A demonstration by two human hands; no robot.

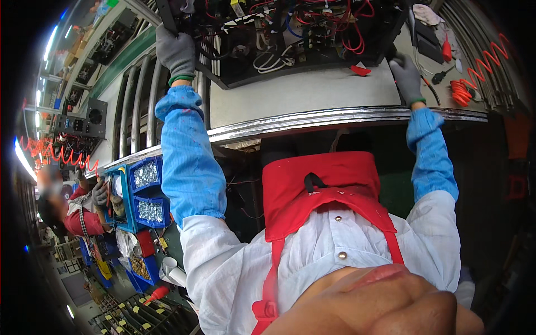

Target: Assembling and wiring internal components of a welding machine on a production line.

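Note:
A black metal chassis (237,75), open toward me and packed with red, black and white wires, sits on the pale worktop at the top. My left hand (176,53), in a grey glove, is closed around the chassis's left upright edge. By the chassis's lower right corner is my right hand (406,78), gloved the same way. Its fingertips are dark and blurred against the frame, so I cannot tell whether they grip it. A small red piece (360,70) lies under the chassis's front edge. Beside my right hand rests a slim tool (431,89) with a dark, partly red handle.
Metal rollers (134,111) run left of the worktop (268,106). A coiled red air hose (462,92) and a red-handled tool (446,50) are at the right. Blue bins (149,212) of small hardware stand lower left. Another person (84,215) works beyond them, near another black unit (89,118).

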